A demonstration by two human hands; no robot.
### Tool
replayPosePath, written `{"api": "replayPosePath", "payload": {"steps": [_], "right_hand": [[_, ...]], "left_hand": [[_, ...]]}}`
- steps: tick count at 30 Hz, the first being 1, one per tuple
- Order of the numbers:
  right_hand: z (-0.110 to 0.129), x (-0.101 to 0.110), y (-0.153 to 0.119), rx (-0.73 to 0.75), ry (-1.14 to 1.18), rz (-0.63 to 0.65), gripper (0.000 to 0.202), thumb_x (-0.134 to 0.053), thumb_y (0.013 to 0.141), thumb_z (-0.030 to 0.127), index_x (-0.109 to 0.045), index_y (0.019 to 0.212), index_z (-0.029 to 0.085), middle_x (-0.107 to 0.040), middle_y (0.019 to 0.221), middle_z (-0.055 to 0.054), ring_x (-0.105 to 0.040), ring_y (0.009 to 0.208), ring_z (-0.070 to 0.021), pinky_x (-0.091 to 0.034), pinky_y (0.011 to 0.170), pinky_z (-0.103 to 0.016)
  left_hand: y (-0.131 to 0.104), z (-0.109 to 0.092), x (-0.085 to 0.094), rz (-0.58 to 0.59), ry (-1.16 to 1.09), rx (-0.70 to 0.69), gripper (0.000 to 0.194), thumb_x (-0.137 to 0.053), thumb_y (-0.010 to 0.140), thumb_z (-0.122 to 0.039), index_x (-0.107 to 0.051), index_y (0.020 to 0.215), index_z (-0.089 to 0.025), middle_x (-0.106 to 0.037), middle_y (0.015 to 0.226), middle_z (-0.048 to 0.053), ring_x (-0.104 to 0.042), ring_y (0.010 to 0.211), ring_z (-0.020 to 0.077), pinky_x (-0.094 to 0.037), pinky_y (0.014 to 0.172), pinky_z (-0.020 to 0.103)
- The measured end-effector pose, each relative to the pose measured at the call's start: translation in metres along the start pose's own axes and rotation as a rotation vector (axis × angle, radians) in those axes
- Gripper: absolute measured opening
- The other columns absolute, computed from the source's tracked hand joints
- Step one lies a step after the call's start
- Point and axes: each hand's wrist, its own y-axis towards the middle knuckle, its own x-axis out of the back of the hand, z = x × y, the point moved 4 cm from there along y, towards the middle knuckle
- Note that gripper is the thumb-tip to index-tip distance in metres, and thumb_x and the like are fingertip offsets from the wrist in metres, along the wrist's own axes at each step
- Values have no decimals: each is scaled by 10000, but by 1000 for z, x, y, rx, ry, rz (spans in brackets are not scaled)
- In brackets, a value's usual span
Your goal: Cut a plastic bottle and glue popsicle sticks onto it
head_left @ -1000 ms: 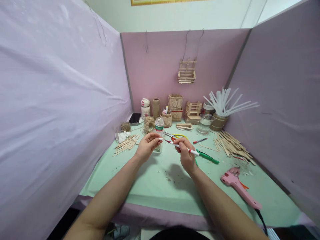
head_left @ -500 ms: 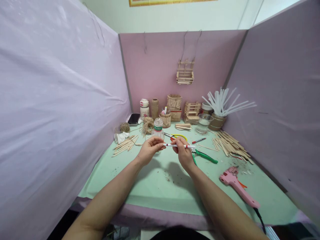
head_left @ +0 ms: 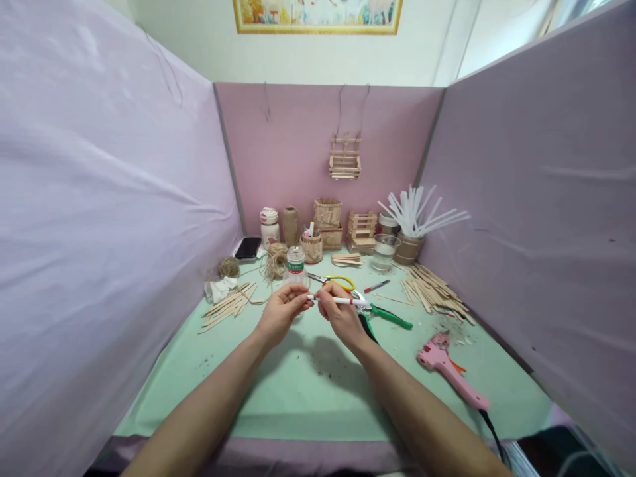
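Observation:
A slim white pen with red bands (head_left: 348,301) lies level between both hands above the green table. My right hand (head_left: 338,311) is closed round its barrel near the left part. At the pen's left end, the fingers of my left hand (head_left: 284,310) pinch the white tip. Just behind my left hand stands a glass jar with a green label (head_left: 295,262). Green-handled pliers (head_left: 390,316) and yellow-handled scissors (head_left: 340,281) lie beside and behind my right hand.
A pink glue gun (head_left: 450,371) lies at the right. Wooden sticks (head_left: 434,291) are spread at right and left. Twine (head_left: 275,262), a water bowl (head_left: 385,252), a red pen (head_left: 376,286) and a phone (head_left: 248,248) sit further back. Fabric walls surround the table.
The view has tilted up and shifted right, showing more of the framed picture. My right hand has slid along the pen, closer to my left hand.

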Motion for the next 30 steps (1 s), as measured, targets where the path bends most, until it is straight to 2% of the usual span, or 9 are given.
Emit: {"api": "replayPosePath", "payload": {"steps": [3, 6, 9, 12, 14, 16, 19, 24, 30], "right_hand": [[11, 5, 2, -81, 17, 80, 198, -654, 840, 411, -623, 840, 215, -565, 611, 50, -507, 553, -114, -418, 536, -243], [25, 24, 17, -52, -10, 74, 218, -688, 807, 387, -666, 941, 216, -630, 675, 32, -579, 616, -129, -485, 601, -264], [35, 49, 59, 73, -29, -4, 306, -697, 810, 419, -679, 1032, 209, -688, 788, -6, -629, 702, -146, -522, 676, -285], [29, 69, 122, 91, -142, -163, 290, -612, 868, 437, -678, 1013, 194, -701, 798, -21, -634, 688, -145, -520, 658, -270], [13, 69, 165, -45, -352, -174, 278, -523, 931, 410, -673, 966, 179, -713, 830, -38, -643, 697, -137, -516, 655, -247], [-3, 63, 198, -116, -432, -149, 274, -511, 951, 350, -673, 875, 142, -714, 825, -67, -654, 718, -142, -516, 673, -244], [-30, 49, 228, -206, -538, -105, 272, -531, 971, 323, -678, 907, 103, -709, 871, -101, -670, 815, -168, -538, 754, -279], [-59, 33, 246, -319, -723, -44, 354, -614, 947, 373, -594, 1234, 165, -621, 1234, -87, -641, 1039, -215, -560, 880, -423], [-67, 33, 255, -322, -939, -98, 341, -614, 946, 362, -604, 1219, 158, -631, 1233, -93, -638, 1057, -220, -546, 898, -423]], "left_hand": [[0, -6, 6, -33, 85, -78, 432, -853, 643, -422, -662, 930, -161, -730, 811, 35, -694, 708, 141, -537, 689, 259], [-3, -16, 12, -111, 244, -289, 344, -742, 771, -456, -657, 938, -167, -727, 902, 53, -655, 639, 126, -503, 605, 256], [-7, -24, 20, -273, 369, -518, 250, -671, 840, -417, -636, 924, -184, -674, 820, 19, -606, 635, 115, -477, 616, 248], [-5, -22, 27, -397, 428, -605, 249, -671, 831, -373, -600, 999, -203, -625, 918, 27, -606, 819, 144, -485, 719, 258], [0, -16, 31, -443, 468, -578, 345, -695, 800, -360, -557, 1081, -215, -590, 1049, 49, -585, 934, 164, -479, 761, 272], [6, -9, 35, -469, 520, -517, 457, -725, 762, -359, -514, 1144, -223, -549, 1149, 66, -559, 1017, 184, -470, 807, 299], [12, 1, 38, -467, 573, -433, 563, -753, 723, -367, -475, 1191, -225, -513, 1216, 85, -528, 1103, 217, -450, 871, 349], [13, 8, 39, -438, 584, -367, 615, -763, 710, -388, -458, 1217, -220, -496, 1199, 89, -511, 1142, 244, -423, 926, 387], [14, 11, 38, -429, 586, -309, 690, -778, 679, -388, -422, 1244, -215, -479, 1221, 98, -494, 1167, 257, -409, 969, 412]]}}
